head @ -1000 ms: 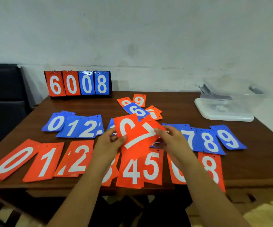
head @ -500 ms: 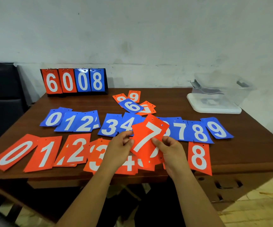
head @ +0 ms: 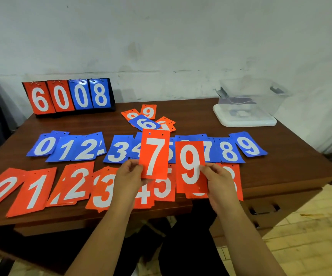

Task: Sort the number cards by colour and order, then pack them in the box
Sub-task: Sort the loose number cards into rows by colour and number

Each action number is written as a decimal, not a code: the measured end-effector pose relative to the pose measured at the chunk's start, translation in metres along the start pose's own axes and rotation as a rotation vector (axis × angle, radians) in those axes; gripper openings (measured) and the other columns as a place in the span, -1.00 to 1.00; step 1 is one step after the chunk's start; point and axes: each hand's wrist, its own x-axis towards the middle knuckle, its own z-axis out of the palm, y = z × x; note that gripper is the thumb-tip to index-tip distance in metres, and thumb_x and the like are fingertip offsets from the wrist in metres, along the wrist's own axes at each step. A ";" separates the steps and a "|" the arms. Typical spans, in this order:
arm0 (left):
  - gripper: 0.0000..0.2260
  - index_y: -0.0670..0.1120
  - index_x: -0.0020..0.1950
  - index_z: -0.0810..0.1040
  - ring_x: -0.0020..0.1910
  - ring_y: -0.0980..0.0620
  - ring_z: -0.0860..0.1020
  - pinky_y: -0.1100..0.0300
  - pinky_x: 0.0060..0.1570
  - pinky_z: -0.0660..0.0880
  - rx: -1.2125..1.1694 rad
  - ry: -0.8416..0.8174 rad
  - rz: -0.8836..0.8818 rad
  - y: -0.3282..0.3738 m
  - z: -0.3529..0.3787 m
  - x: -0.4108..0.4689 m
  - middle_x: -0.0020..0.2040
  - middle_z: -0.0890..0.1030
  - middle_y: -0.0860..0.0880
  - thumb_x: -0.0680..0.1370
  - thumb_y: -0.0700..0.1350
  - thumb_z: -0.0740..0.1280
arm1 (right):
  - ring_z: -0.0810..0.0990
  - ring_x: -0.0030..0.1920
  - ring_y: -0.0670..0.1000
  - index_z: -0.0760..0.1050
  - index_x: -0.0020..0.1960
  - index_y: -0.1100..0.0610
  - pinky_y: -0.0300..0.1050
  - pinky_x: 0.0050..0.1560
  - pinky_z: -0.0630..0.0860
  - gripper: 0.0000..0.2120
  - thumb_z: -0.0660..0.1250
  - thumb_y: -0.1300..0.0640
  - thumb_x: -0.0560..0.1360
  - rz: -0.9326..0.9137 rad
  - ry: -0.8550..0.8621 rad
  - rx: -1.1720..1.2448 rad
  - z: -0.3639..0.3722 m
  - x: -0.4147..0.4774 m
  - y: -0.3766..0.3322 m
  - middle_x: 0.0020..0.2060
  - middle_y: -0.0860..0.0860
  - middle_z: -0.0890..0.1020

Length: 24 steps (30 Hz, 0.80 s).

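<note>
the left hand (head: 128, 176) pinches an orange 7 card (head: 154, 154) by its left edge, and the right hand (head: 220, 181) pinches an orange 9 card (head: 191, 166) by its right edge, both upright over the table's (head: 292, 154) near edge. a clear box (head: 248, 102) sits at the far right corner.

Single head view, looking forward and down from above the desk's (head: 280, 156) near edge, close in.
</note>
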 end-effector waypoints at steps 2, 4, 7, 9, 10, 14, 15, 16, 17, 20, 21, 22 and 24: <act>-0.93 -0.01 0.06 0.54 0.08 -0.05 0.62 -0.07 -0.03 0.64 0.020 -0.031 -0.012 -0.001 0.008 -0.001 0.13 0.60 -0.01 0.59 -0.08 0.34 | 0.65 -0.01 -0.02 0.54 0.11 0.00 0.03 0.00 0.64 -0.80 0.39 -0.02 0.52 -0.015 0.050 -0.086 -0.017 0.008 -0.003 0.01 -0.08 0.64; -0.94 -0.05 0.04 0.55 0.06 -0.05 0.63 -0.02 -0.07 0.65 -0.009 -0.083 -0.011 -0.001 0.019 -0.005 0.10 0.61 -0.01 0.59 -0.12 0.33 | 0.59 0.01 -0.02 0.53 0.15 0.03 0.00 -0.01 0.60 -0.79 0.36 0.01 0.54 -0.046 0.127 -0.161 -0.043 0.019 -0.007 0.02 -0.06 0.59; -0.92 -0.12 0.04 0.56 0.00 -0.02 0.67 0.11 -0.18 0.65 -0.072 -0.217 0.014 0.002 0.044 -0.018 0.05 0.63 -0.02 0.61 -0.19 0.27 | 0.60 -0.04 0.00 0.55 0.19 0.11 -0.05 -0.11 0.61 -0.75 0.37 0.07 0.55 -0.110 0.286 -0.225 -0.088 0.035 -0.012 0.02 0.00 0.60; -0.91 -0.12 0.02 0.56 -0.01 0.00 0.66 0.11 -0.19 0.65 -0.085 -0.287 -0.006 0.005 0.063 -0.026 0.05 0.62 -0.02 0.62 -0.19 0.26 | 0.57 -0.10 -0.02 0.55 0.19 0.16 -0.16 -0.25 0.53 -0.73 0.39 0.09 0.53 -0.151 0.392 -0.329 -0.118 0.044 -0.012 0.01 0.05 0.62; -0.91 -0.11 0.02 0.56 0.00 0.01 0.65 0.11 -0.20 0.65 -0.088 -0.311 -0.021 0.005 0.072 -0.029 0.06 0.61 -0.02 0.62 -0.19 0.26 | 0.56 -0.10 -0.02 0.55 0.19 0.18 -0.17 -0.22 0.52 -0.73 0.39 0.10 0.53 -0.165 0.436 -0.393 -0.132 0.049 -0.012 0.04 0.09 0.63; -0.91 -0.07 0.08 0.56 0.07 -0.02 0.63 0.01 -0.10 0.66 -0.079 -0.369 -0.049 0.002 0.099 -0.037 0.11 0.61 0.01 0.61 -0.12 0.30 | 0.61 0.06 0.13 0.55 0.20 0.25 -0.08 -0.03 0.50 -0.69 0.39 0.12 0.53 -0.130 0.522 -0.631 -0.168 0.072 -0.008 0.12 0.18 0.63; -0.91 -0.06 0.09 0.56 0.08 -0.01 0.63 0.00 -0.09 0.66 -0.074 -0.378 -0.053 0.001 0.103 -0.038 0.11 0.61 0.02 0.61 -0.11 0.30 | 0.62 0.08 0.15 0.55 0.21 0.25 -0.06 -0.01 0.52 -0.69 0.39 0.11 0.53 -0.110 0.518 -0.684 -0.171 0.078 -0.008 0.12 0.18 0.63; -0.90 -0.05 0.10 0.55 0.08 -0.01 0.63 0.01 -0.09 0.66 -0.066 -0.385 -0.055 0.001 0.106 -0.039 0.11 0.60 0.02 0.61 -0.10 0.29 | 0.63 0.08 0.15 0.55 0.20 0.24 -0.04 0.00 0.55 -0.69 0.39 0.10 0.53 -0.095 0.510 -0.738 -0.173 0.084 -0.007 0.12 0.17 0.64; -0.90 -0.04 0.10 0.55 0.09 -0.02 0.62 0.01 -0.09 0.66 -0.055 -0.386 -0.056 0.000 0.109 -0.039 0.13 0.60 0.02 0.61 -0.10 0.29 | 0.63 0.08 0.14 0.54 0.20 0.23 -0.02 0.00 0.57 -0.70 0.38 0.09 0.53 -0.087 0.502 -0.792 -0.173 0.089 -0.007 0.12 0.17 0.64; -0.91 -0.04 0.10 0.54 0.12 -0.05 0.61 -0.01 -0.09 0.66 -0.046 -0.368 -0.075 0.001 0.111 -0.036 0.15 0.58 0.00 0.61 -0.10 0.30 | 0.63 0.07 0.12 0.54 0.18 0.23 -0.04 -0.03 0.57 -0.72 0.39 0.10 0.53 -0.051 0.489 -0.900 -0.169 0.104 -0.008 0.10 0.16 0.63; -0.91 -0.04 0.09 0.54 0.12 -0.06 0.62 -0.02 -0.08 0.66 -0.058 -0.361 -0.085 0.001 0.111 -0.035 0.15 0.58 -0.01 0.61 -0.11 0.30 | 0.63 0.07 0.12 0.53 0.19 0.22 -0.03 -0.03 0.58 -0.72 0.39 0.11 0.53 -0.032 0.486 -0.926 -0.167 0.109 -0.008 0.10 0.16 0.63; -0.91 -0.05 0.09 0.55 0.11 -0.06 0.62 -0.03 -0.08 0.66 -0.073 -0.354 -0.094 0.001 0.110 -0.033 0.15 0.59 -0.01 0.61 -0.12 0.30 | 0.63 0.06 0.12 0.52 0.19 0.20 -0.02 -0.02 0.59 -0.71 0.40 0.10 0.53 -0.015 0.489 -0.954 -0.165 0.113 -0.007 0.10 0.16 0.62; -0.93 -0.05 0.06 0.55 0.09 -0.05 0.63 -0.03 -0.08 0.66 -0.089 -0.343 -0.102 0.001 0.109 -0.030 0.12 0.60 0.00 0.61 -0.12 0.30 | 0.62 0.06 0.12 0.51 0.18 0.18 0.00 0.01 0.60 -0.71 0.40 0.07 0.52 -0.015 0.511 -1.026 -0.162 0.122 -0.005 0.09 0.14 0.62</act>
